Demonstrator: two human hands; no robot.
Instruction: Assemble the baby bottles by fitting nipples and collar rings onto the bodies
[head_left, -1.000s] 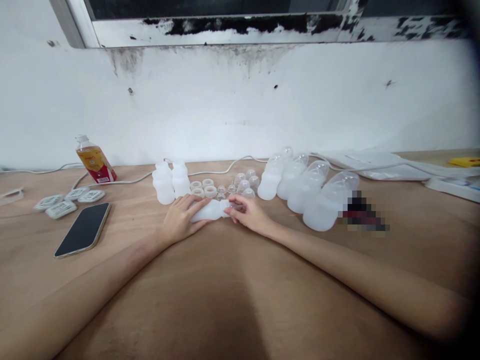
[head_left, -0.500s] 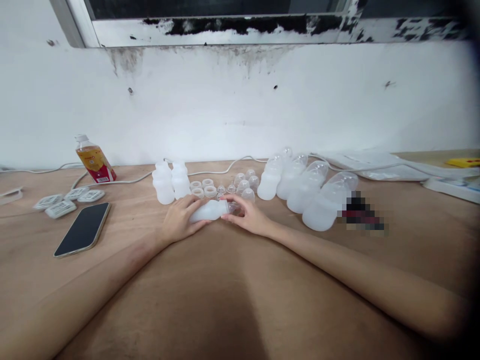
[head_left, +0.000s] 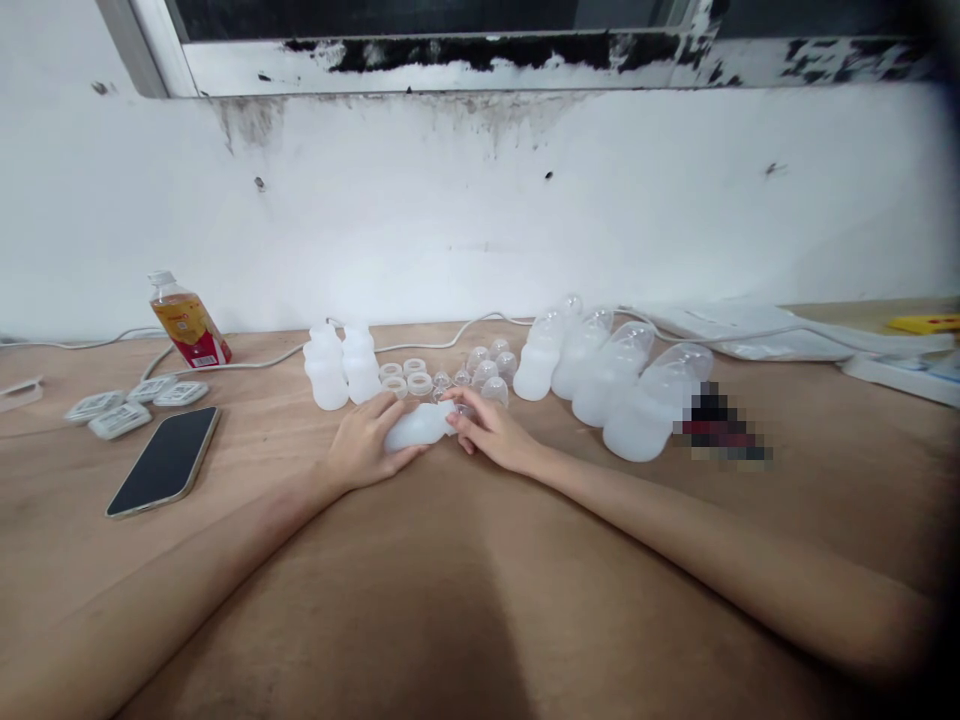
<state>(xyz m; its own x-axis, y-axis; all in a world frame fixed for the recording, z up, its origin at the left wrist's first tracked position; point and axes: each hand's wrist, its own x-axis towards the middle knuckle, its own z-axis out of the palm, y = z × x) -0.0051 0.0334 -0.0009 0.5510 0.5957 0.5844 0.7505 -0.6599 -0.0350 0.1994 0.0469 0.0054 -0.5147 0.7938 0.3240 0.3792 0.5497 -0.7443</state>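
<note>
A frosted white baby bottle (head_left: 414,429) lies on its side between my hands, its neck end to the right. My left hand (head_left: 365,440) is wrapped round the bottle's body. My right hand (head_left: 491,432) closes its fingers on the collar and the clear teat at the neck; the teat is mostly hidden behind them. Just beyond are several white collar rings (head_left: 406,378) and several small clear teats (head_left: 442,381). Clear dome caps (head_left: 493,372) stand behind my right hand.
Two frosted bottles without tops (head_left: 325,368) stand at the back left. Several capped bottles (head_left: 637,425) line up to the right. Further left are a phone (head_left: 163,462), several small white packs (head_left: 120,420) and a drink bottle (head_left: 191,325). A white cable (head_left: 472,322) runs along the wall.
The right hand's fingers have turned and curled further round the bottle's neck end. The bottle has tilted slightly, and the left hand still holds its body.
</note>
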